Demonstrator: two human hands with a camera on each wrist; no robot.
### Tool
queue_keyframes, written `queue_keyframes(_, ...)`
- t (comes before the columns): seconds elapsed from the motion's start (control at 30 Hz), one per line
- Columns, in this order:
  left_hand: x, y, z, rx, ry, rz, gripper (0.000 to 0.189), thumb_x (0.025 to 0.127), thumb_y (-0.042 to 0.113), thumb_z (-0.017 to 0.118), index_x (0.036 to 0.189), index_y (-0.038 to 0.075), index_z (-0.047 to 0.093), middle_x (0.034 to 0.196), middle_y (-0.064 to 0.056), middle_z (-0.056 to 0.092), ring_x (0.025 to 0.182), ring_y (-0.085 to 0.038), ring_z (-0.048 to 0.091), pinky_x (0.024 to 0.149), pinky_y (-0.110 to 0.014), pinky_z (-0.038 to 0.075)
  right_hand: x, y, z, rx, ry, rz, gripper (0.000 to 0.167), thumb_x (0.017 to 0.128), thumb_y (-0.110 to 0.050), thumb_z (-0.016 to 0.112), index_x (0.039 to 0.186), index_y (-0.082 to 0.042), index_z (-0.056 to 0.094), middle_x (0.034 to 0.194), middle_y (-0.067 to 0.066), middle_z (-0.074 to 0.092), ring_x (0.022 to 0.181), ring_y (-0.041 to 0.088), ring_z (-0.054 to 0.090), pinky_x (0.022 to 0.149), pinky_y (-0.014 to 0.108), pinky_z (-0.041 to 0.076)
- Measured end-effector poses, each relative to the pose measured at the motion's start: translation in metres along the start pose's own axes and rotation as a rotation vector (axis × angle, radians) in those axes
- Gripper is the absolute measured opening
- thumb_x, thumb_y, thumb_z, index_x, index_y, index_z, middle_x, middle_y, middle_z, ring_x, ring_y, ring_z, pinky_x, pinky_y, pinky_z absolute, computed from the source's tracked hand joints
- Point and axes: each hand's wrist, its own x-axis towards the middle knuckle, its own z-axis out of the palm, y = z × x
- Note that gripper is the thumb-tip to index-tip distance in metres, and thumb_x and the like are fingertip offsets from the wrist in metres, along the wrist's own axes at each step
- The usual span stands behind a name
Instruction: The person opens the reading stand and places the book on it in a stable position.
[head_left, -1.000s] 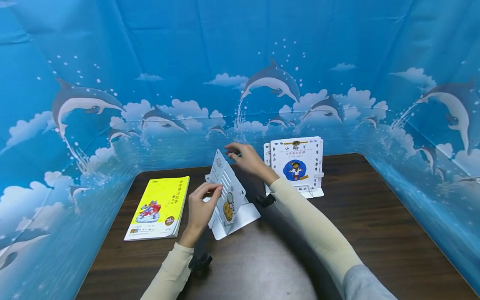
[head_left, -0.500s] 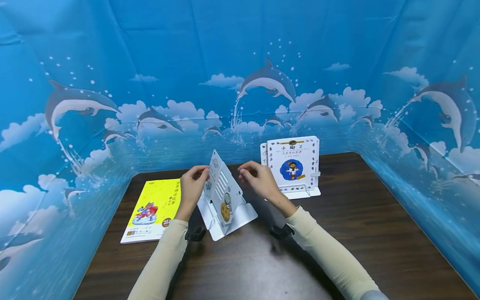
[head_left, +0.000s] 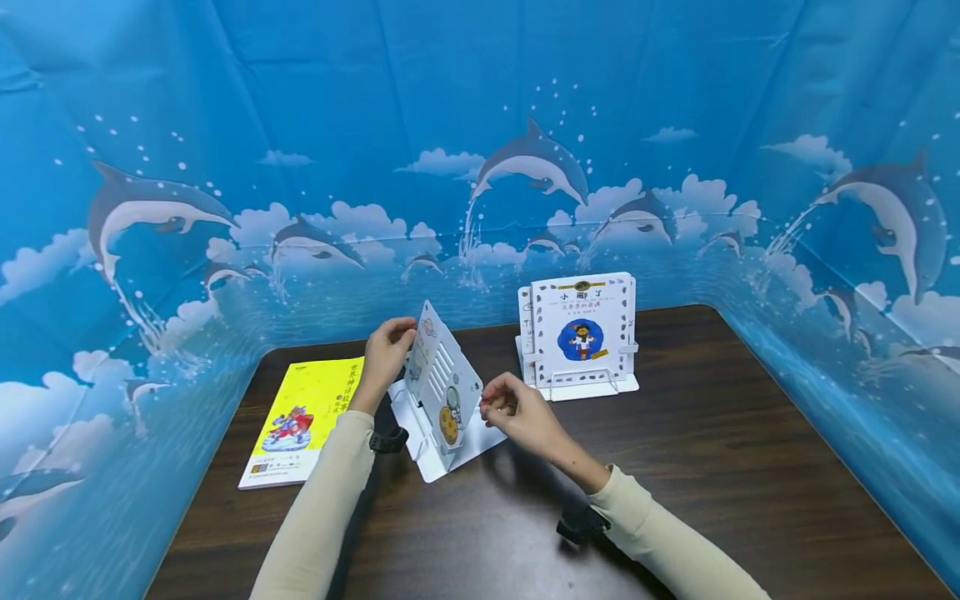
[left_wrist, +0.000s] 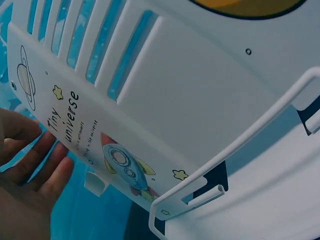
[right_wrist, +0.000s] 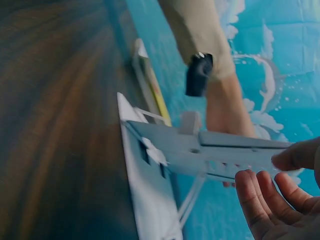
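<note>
A white metal book stand [head_left: 467, 377] stands at an angle on the table, its slotted back panel raised from its flat base. The left wrist view shows a rocket [left_wrist: 125, 161] and the words "Tiny universe" printed on the panel. My left hand [head_left: 384, 360] holds the panel's left edge, thumb and fingers near its upper part; some fingertips are hidden behind the panel. At the opposite edge, lower down, my right hand [head_left: 531, 423] pinches the panel. In the right wrist view, that hand [right_wrist: 280, 205] has its thumb above the panel and its curled fingers below.
Left of the stand lies a yellow-and-white book [head_left: 307, 408], partly behind the left forearm. A second white stand [head_left: 628, 383] at the back right bears a white picture book [head_left: 543, 333]. A blue dolphin-print curtain [head_left: 360, 125] encloses the dark wooden table [head_left: 720, 433].
My right hand has come from above the stand, down and around to the panel's right edge. My left hand has shifted from the panel's front up to its left edge.
</note>
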Motion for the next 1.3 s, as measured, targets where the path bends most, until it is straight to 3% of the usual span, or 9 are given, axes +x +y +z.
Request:
queue_keyframes(0.2, 0.004, -0.004, 0.001, 0.015, -0.068, -0.068, 0.038, 0.112, 0.021, 0.057, 0.148, 0.009, 0.060, 0.144, -0.015, 0.063, 0.133, -0.032, 0.060, 0.119, -0.051, 0.047, -0.006, 0.002, 0.011, -0.008, -0.014, 0.008, 0.017, 0.095, -0.007, 0.079, 0.104, -0.002, 0.066, 0.099, 0.013, 0.077, 0.082, 0.014, 0.073, 0.070, 0.019, 0.059)
queue_keyframes(0.37, 0.003, -0.007, -0.002, 0.007, -0.076, -0.076, 0.038, 0.111, 0.017, 0.057, 0.148, 0.009, 0.061, 0.144, -0.016, 0.064, 0.133, -0.032, 0.061, 0.117, -0.052, 0.048, -0.007, -0.002, 0.018, -0.053, -0.023, 0.005, 0.018, 0.093, -0.013, 0.083, 0.100, -0.005, 0.068, 0.097, 0.010, 0.077, 0.083, 0.013, 0.073, 0.072, 0.018, 0.060)
queue_keyframes(0.5, 0.004, -0.008, -0.003, 0.002, -0.084, -0.065, 0.039, 0.109, 0.010, 0.058, 0.148, 0.007, 0.060, 0.144, -0.017, 0.064, 0.134, -0.033, 0.061, 0.118, -0.051, 0.048, -0.005, -0.001, 0.023, -0.081, 0.015, -0.032, 0.014, 0.094, -0.008, 0.081, 0.094, -0.004, 0.067, 0.092, 0.011, 0.078, 0.078, 0.013, 0.074, 0.069, 0.017, 0.059)
queue_keyframes(0.87, 0.001, -0.016, -0.008, 0.012, -0.039, -0.072, 0.042, 0.108, 0.007, 0.061, 0.150, 0.007, 0.059, 0.145, -0.017, 0.063, 0.135, -0.034, 0.061, 0.117, -0.050, 0.049, -0.001, 0.001, 0.021, -0.105, 0.066, -0.033, 0.014, 0.093, -0.001, 0.079, 0.091, -0.003, 0.065, 0.091, 0.015, 0.079, 0.080, 0.018, 0.076, 0.069, 0.018, 0.060)
queue_keyframes(1.3, -0.008, -0.023, -0.018, 0.028, 0.025, -0.121, 0.045, 0.107, 0.013, 0.065, 0.151, 0.008, 0.057, 0.146, -0.018, 0.063, 0.134, -0.035, 0.060, 0.117, -0.052, 0.049, 0.016, 0.010, -0.001, -0.159, 0.131, 0.025, 0.012, 0.096, -0.003, 0.077, 0.092, -0.005, 0.066, 0.089, 0.012, 0.078, 0.074, 0.022, 0.077, 0.064, 0.021, 0.057)
